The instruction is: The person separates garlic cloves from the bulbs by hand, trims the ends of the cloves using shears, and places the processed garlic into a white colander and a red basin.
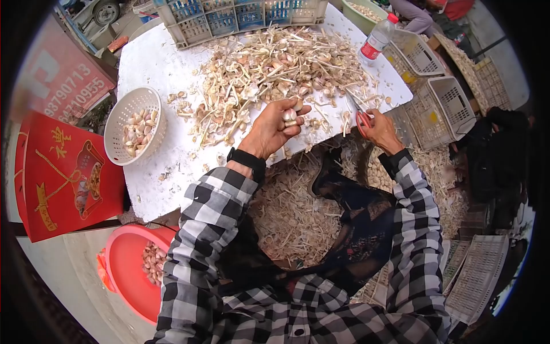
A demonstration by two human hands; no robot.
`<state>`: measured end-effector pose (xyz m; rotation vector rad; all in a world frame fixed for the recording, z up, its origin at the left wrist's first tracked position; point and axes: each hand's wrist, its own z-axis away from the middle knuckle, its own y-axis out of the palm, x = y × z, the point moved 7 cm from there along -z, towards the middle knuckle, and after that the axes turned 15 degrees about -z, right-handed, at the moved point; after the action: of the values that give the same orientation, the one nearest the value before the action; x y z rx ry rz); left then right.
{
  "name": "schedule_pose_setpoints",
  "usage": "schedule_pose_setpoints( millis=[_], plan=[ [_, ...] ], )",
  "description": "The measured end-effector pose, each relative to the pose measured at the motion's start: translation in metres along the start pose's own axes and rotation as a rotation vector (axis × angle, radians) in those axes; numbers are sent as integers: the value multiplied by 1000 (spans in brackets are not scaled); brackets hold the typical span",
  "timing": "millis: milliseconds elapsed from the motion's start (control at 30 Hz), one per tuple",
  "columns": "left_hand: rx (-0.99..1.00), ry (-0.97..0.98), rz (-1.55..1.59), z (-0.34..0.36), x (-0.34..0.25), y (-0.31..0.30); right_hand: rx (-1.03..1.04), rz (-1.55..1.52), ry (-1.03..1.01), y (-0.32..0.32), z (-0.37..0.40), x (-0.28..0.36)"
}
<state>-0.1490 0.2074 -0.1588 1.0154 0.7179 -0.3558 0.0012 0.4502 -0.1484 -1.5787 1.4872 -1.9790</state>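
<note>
My left hand [274, 131] is closed around a few pale garlic cloves [290, 117], just above the near edge of the white table [186, 66]. In my right hand [382, 131] are scissors with red handles [363, 122]; their blades point away from me over the table's right part. A large heap of garlic stalks, skins and bulbs [275, 71] spreads across the table beyond both hands. To the left, a white perforated basket [110, 135] at the table's edge contains peeled-looking cloves [139, 132].
A plastic crate [240, 20] stands at the table's back, a red-capped bottle [378, 38] at its right corner. Left are a red gift bag [69, 178] and a red basin [125, 252] with cloves. Crates [444, 109] stack on the right; garlic waste [295, 221] covers the ground below.
</note>
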Motion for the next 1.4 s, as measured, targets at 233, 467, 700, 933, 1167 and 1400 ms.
schedule_pose_setpoints(
  millis=[233, 467, 700, 933, 1167, 1400],
  plan=[
    [-11, 57, -211, 4, -7, 7, 201, -535, 277, 12, 39, 70],
    [-41, 96, -365, 9, -9, 14, 202, -185, -132, 24, 64, 157],
    [-94, 117, -385, 6, -4, 13, 245, -106, -144, 33, 64, 159],
    [-2, 147, -416, 6, -6, 12, 257, -69, -169, 37, 67, 156],
    [20, 112, -304, 4, -1, 14, 331, -677, 78, 48, 60, 143],
    [-184, -17, 69, 5, 11, 8, 52, -715, -308, 36, 45, 189]
  ],
)
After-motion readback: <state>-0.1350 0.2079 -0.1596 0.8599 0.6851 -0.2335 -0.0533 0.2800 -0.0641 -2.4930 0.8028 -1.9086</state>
